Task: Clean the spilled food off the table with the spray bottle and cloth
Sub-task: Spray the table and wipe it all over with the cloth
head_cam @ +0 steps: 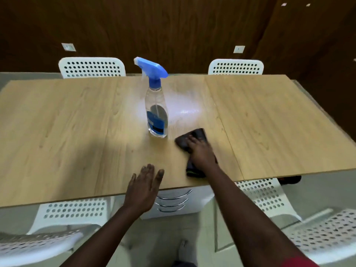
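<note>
Right hand point(201, 153) presses the dark cloth point(194, 139) onto the surface point(67, 132), fingers flat; left hand point(145, 185) rests open. Spray bottle point(156, 110) at eleven o'clock of the cloth, one wide wipe could topple it.

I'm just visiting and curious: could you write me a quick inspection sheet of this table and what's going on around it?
Surface: wooden table, wet sheen beside the bottle; no spilled food visible.
Job's things: spray bottle upright mid-table; dark cloth flat near the front edge.
Clutter: nothing seen.
Hands: right hand presses on the cloth; left hand flat at the table edge, holding nothing.
Cables: nothing seen.
Surroundings: white perforated chairs on both sides, white drawer unit beneath, dark wood wall.
</note>
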